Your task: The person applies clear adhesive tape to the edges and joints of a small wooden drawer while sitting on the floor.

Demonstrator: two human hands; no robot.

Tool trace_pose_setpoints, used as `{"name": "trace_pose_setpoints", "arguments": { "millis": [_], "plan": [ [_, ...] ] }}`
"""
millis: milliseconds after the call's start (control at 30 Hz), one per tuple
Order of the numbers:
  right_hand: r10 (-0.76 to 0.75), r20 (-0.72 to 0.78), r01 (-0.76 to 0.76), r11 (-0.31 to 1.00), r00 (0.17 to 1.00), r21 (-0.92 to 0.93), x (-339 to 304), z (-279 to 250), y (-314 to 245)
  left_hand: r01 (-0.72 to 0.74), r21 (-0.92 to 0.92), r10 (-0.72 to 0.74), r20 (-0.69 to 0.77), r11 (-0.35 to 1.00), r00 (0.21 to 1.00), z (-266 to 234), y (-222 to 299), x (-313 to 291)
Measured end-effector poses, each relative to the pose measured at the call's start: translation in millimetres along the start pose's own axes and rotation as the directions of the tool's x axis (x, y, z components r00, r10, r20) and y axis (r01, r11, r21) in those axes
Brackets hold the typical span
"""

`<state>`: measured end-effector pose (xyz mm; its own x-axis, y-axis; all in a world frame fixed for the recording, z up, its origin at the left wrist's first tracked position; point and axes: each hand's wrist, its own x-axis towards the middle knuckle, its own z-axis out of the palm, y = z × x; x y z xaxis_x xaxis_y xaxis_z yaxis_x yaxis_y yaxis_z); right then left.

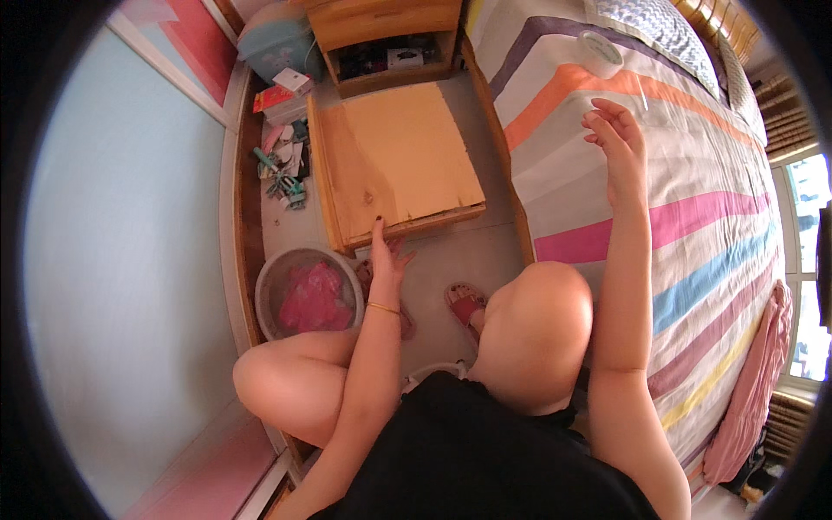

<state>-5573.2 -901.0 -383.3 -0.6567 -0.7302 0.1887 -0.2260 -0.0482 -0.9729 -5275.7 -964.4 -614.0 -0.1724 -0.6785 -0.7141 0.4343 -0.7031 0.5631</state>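
A wooden drawer (412, 147) lies bottom up on the floor before me, its pale panel facing upward. My left hand (387, 260) is at its near edge, thumb stretched up against the wood and fingers spread below; nothing shows in its grasp. Raised over the bed, my right hand (617, 139) has its fingers loosely bent and apart, holding nothing visible. Just beyond it on the striped bedspread (589, 199) are a thin white stick (643, 93) and a round whitish thing (600, 54) resembling a wide roll of tape.
A grey basin (263, 299) holding a pink plastic bag (310, 295) stands left of my feet. Small odds and ends (288, 173) and boxes (283, 97) lie along the left wall. A wooden cabinet (386, 26) with an open compartment stands behind the drawer, beside a blue bin (279, 43).
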Motion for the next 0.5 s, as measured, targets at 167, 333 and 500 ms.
{"name": "trace_pose_setpoints", "arguments": {
  "millis": [167,333,500],
  "plan": [
    [0.012,-0.029,-0.011,1.000,1.000,0.024,6.1,-11.6,-9.7,0.047,-0.033,-0.045,0.071,0.998,0.996,2.0,3.4,-6.9],
    [0.005,-0.275,0.018,0.997,0.962,0.079,37.7,-56.8,-22.8,0.059,-0.078,-0.057,0.027,0.995,0.998,-5.2,3.8,3.1],
    [-0.068,-0.542,0.036,0.997,0.838,-0.069,56.2,-133.0,6.4,0.062,-0.061,-0.064,-0.031,0.996,0.997,7.9,9.0,-21.5]
  ]
}}
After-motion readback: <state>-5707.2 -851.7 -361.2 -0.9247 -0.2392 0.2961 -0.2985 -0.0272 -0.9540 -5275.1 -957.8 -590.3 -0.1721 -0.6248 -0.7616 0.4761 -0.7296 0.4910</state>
